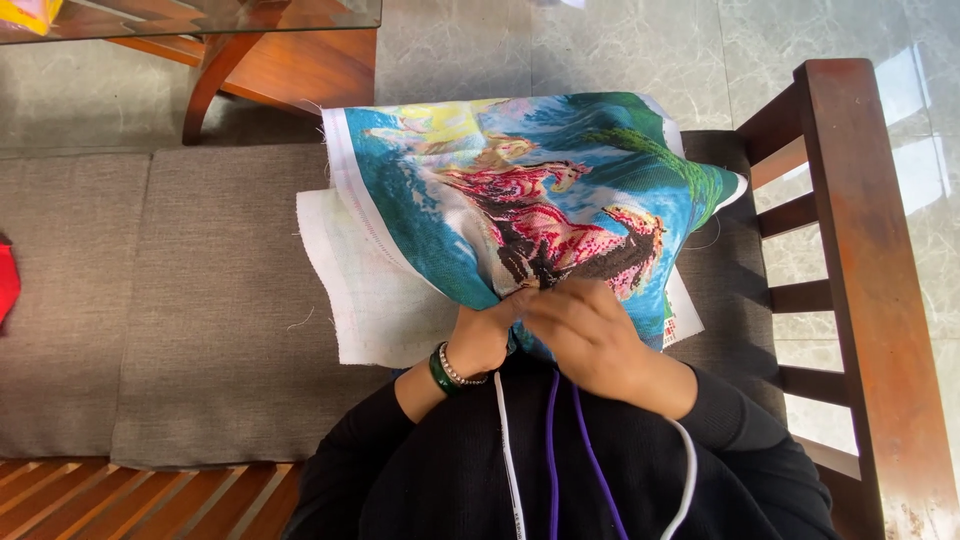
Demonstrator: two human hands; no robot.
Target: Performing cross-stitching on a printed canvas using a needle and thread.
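Observation:
A large cross-stitch canvas (470,190) with a blue, pink and yellow picture lies draped over my lap, its white border hanging to the left. My left hand (480,335), with a green bangle and a bead bracelet on the wrist, grips the canvas's near edge from below. My right hand (585,330) rests on top of the same edge with its fingers pinched together at the fabric. Whether it holds a needle cannot be told. White and purple cords (550,450) hang down my black top.
I sit on a wooden sofa with grey cushions (200,300). Its slatted wooden armrest (850,270) is close on the right. A glass-topped wooden table (270,50) stands ahead on a pale tiled floor. Something red (6,280) lies at the far left.

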